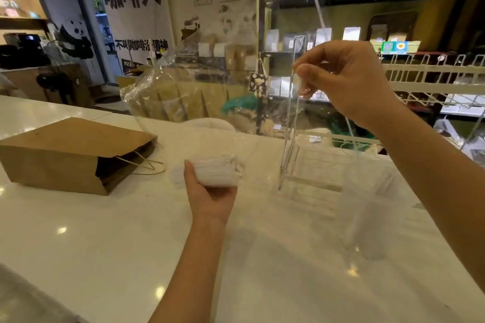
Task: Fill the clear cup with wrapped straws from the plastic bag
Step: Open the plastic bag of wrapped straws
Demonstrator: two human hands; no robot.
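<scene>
Wrapped straws [216, 170]: bundle in our left hand [210, 191], low over the desk [105, 244], fingers curled round it. Plastic bag [367, 204] hangs from our right hand [346, 81], raised at the right, fingers pinching its top edge; it drapes to the desk. Clear cup: can't pick it out. Judgement: keep the bundle squared and tight, park the bag, then drop the straws in ends-first. Brown paper bag [73, 155] lies left.

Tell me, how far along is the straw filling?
Early. The left hand holds a bundle of wrapped straws above the counter. The right hand pinches clear plastic, seemingly the bag. I can't make out a cup, so filling looks still ahead.
</scene>
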